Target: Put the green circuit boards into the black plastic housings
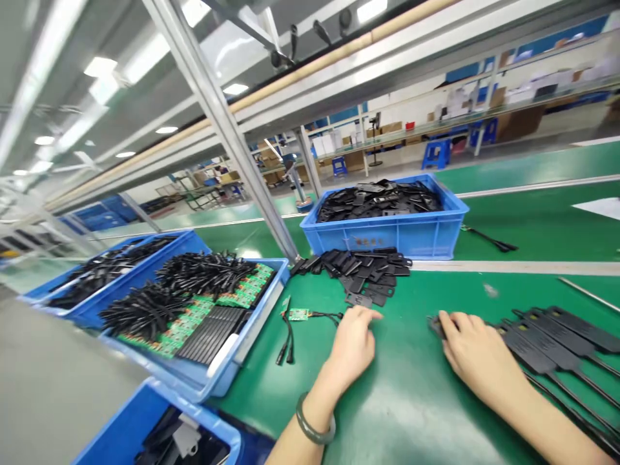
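Note:
My left hand (354,342), a bangle on its wrist, reaches to the near edge of a loose pile of black plastic covers (371,274). One finger sticks out to the right; the fingertips over the nearest cover are partly hidden. Beside this hand lies a small green circuit board (299,314) with black leads, and another pair of leads with black connectors (285,349). Farther right, my right hand (472,352) is closed over a flat black plastic piece (434,326), mostly hidden underneath. It is next to a row of flat black cases with cables (547,342).
A blue bin (387,234) heaped with black parts stands behind the pile. At left, a blue tray (261,329) holds boards with black leads; more blue bins (159,394) surround it. A metal post (227,135) rises near the pile. A thin rod (588,294) lies far right.

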`<move>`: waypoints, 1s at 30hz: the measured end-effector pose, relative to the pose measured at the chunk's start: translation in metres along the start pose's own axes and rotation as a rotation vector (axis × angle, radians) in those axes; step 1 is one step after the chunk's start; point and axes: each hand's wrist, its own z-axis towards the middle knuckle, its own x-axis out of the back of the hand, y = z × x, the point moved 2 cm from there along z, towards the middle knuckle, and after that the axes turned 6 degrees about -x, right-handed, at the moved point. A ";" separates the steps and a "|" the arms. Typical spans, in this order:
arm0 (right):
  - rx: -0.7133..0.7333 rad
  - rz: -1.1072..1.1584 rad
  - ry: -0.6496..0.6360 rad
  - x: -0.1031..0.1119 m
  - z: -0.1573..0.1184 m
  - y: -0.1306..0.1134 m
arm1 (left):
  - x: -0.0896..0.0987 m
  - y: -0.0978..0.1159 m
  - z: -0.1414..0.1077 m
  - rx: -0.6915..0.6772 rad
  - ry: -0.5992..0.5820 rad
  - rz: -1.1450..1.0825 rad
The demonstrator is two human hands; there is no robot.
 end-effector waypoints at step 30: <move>-0.674 1.974 -0.625 0.013 -0.002 -0.035 | 0.063 -0.094 0.091 0.131 0.238 0.322</move>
